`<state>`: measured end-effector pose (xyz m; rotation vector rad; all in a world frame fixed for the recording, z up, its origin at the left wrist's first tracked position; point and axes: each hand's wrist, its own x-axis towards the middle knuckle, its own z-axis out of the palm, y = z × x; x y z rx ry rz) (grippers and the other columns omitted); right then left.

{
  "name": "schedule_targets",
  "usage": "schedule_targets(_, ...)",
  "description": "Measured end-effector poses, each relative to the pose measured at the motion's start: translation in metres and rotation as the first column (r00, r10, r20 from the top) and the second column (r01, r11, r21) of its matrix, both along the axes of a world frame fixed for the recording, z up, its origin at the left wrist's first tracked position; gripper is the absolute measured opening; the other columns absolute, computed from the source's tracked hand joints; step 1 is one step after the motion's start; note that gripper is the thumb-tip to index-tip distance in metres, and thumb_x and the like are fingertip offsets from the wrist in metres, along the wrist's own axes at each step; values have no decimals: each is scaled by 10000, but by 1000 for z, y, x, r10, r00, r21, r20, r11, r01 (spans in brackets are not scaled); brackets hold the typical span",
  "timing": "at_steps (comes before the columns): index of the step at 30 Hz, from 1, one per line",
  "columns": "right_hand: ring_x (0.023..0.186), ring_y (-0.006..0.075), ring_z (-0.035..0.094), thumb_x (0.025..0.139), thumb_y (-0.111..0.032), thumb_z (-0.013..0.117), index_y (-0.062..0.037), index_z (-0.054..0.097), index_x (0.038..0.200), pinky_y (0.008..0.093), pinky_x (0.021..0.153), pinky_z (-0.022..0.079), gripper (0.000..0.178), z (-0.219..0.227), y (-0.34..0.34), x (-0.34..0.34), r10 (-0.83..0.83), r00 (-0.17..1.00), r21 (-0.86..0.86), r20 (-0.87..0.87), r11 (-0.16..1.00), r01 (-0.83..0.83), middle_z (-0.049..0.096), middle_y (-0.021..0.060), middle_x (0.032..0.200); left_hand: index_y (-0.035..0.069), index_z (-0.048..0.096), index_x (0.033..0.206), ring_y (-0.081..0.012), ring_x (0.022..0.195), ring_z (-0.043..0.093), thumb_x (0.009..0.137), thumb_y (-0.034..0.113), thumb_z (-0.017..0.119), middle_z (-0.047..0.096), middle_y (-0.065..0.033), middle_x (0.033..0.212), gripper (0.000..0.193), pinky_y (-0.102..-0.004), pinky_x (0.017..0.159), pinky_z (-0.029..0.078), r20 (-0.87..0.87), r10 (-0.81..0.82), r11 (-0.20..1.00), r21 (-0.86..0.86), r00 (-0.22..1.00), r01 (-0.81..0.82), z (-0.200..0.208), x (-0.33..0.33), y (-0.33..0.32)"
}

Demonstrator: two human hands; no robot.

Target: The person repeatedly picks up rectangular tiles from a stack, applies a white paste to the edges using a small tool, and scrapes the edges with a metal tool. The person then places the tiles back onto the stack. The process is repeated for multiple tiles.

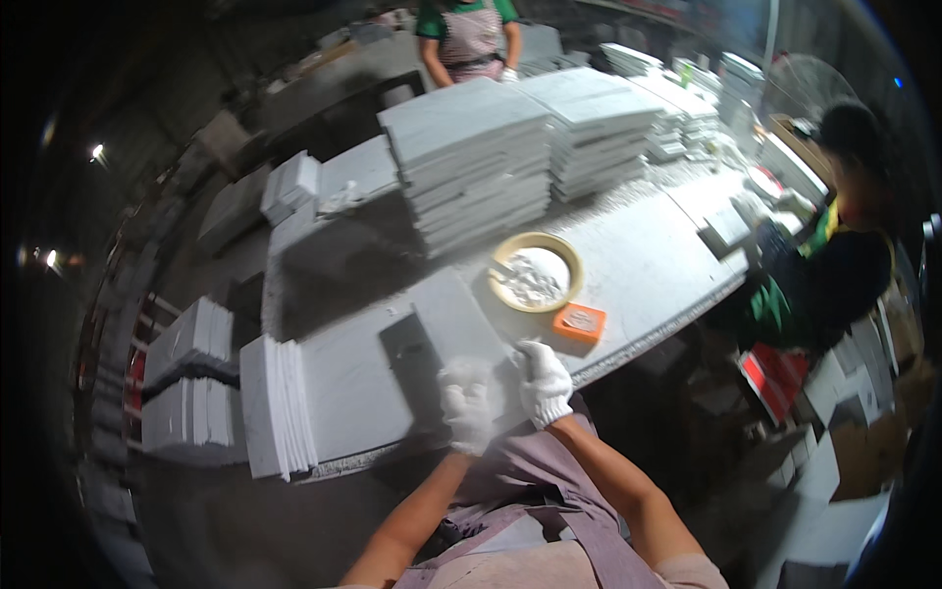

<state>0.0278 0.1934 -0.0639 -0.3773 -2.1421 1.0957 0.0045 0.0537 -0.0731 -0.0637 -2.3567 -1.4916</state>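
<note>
Both of my hands wear white knitted gloves at the near edge of the work table. My left hand is smeared by motion over the near part of a flat grey-white slab, so its fingers cannot be read. Just to its right, my right hand has its fingers curled in beside the slab's near right corner; anything inside them is hidden. Beyond the right hand sits an orange box with pale material in its top. Behind that stands a round yellowish bowl holding white lumpy material.
Tall stacks of white slabs rise at the table's far side. Slabs lean together at the near left edge. One co-worker stands beyond the stacks, another works at the right. Cartons lie lower right.
</note>
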Motion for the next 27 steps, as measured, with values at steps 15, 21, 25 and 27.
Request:
schedule_targets(15, 730, 44, 581, 1078, -141, 661, -2, 684, 1318, 199, 599, 466, 279, 24, 111, 61, 187, 971, -599, 148, 798, -63, 658, -7, 899, 35, 582, 1383, -174, 1181, 633, 1029, 138, 739, 655, -69, 1299, 401, -342, 1032, 528, 98, -184, 949, 278, 978, 151, 6, -14, -16)
schedule_targets(21, 830, 76, 667, 1038, -56, 692, -35, 711, 1360, 230, 722, 535, 323, 26, 124, -14, 187, 952, -249, 243, 960, -125, 766, 24, 1006, 29, 570, 1385, -174, 1175, 628, 1020, 116, 744, 630, -81, 1340, 414, -327, 1021, 536, 18, -200, 936, 300, 980, 186, 9, -33, -11)
schedule_targets(25, 837, 183, 745, 1040, -180, 681, -72, 752, 1263, 315, 762, 580, 258, 26, 125, -54, 207, 886, -104, 415, 978, -180, 785, 109, 1015, 35, 574, 1307, -178, 1183, 630, 1011, 66, 734, 634, -84, 1327, 339, -343, 1049, 514, -159, -294, 916, 233, 942, 325, 2, -36, -10)
schedule_targets(27, 821, 225, 756, 1038, -229, 660, -80, 759, 1217, 348, 752, 583, 254, 25, 123, -69, 174, 869, 5, 463, 980, -199, 775, 132, 968, 34, 568, 1309, -179, 1186, 634, 1012, 59, 731, 636, -87, 1330, 339, -345, 1055, 512, -192, -301, 928, 168, 934, 334, -2, -37, -10)
